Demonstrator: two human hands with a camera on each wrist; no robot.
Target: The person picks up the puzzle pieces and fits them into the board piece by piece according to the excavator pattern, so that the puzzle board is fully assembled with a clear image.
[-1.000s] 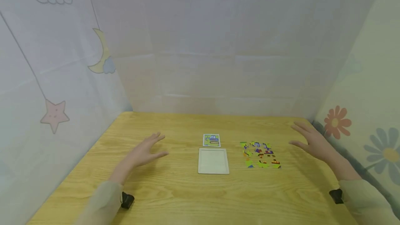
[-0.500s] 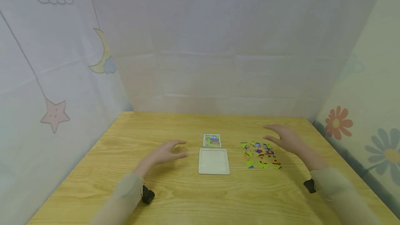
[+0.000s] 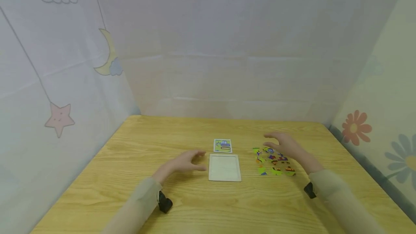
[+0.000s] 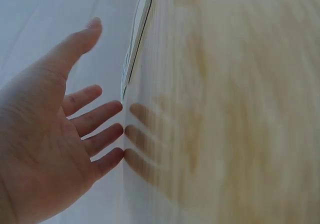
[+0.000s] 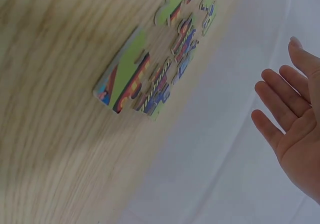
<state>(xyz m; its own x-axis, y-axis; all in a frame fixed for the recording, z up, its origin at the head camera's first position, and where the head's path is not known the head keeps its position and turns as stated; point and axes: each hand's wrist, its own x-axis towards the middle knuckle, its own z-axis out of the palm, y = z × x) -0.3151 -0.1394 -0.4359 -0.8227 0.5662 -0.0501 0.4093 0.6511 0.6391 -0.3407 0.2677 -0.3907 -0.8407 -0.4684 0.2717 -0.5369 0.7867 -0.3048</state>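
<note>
My left hand (image 3: pixel 185 161) hovers just left of a white square tray (image 3: pixel 224 168), fingers spread and nothing in them. In the left wrist view that hand (image 4: pixel 55 134) shows its palm, with the tray's edge (image 4: pixel 139 34) beyond the fingertips. Behind the tray lies a picture card (image 3: pixel 222 146) of a blue digger on green. Right of the tray, several colourful jigsaw pieces (image 3: pixel 276 170) are laid out in loose rows. Above their far right side is my right hand (image 3: pixel 287 145), holding nothing. The right wrist view has this hand (image 5: pixel 295 119) relaxed, apart from the jigsaw pieces (image 5: pixel 132 76).
Everything lies on a wood-grain table (image 3: pixel 208 205). A pale cloth backdrop (image 3: pixel 208 57) rises behind its far edge. Printed sheets with a star (image 3: pixel 60 118) and flowers (image 3: pixel 355 128) hang at the left and right sides. Each wrist carries a black camera (image 3: pixel 164 202).
Both hands have moved inward, the left one to the right up to the tray, the right one to the left over the jigsaw pieces. Tray, card and pieces lie as before.
</note>
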